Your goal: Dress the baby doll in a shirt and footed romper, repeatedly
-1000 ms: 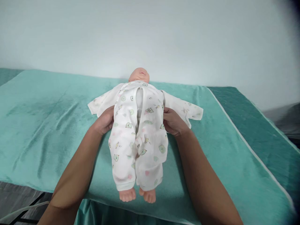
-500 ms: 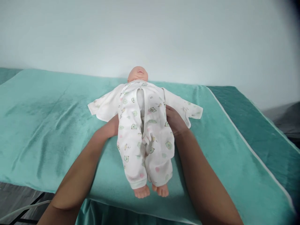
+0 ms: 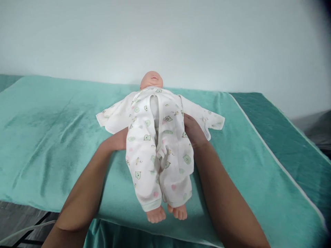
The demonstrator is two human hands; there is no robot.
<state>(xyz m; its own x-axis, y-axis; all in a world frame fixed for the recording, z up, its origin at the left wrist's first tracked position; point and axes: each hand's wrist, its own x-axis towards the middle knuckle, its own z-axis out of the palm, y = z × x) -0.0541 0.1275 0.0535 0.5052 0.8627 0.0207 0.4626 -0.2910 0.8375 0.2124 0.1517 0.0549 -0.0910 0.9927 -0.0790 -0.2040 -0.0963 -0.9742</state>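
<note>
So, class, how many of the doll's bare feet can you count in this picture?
2. One foot shows below the garment leg at picture left, the other foot below the second garment leg at picture right. Neither is hidden.

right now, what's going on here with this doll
A person has both hands at the sides of a face-up baby doll in white printed clothes at a green sheet. The left hand and right hand both have fingers hidden by the doll, so whether they are lifting it can't be told. Its head is toward the wall, its bare feet toward the person.
</note>
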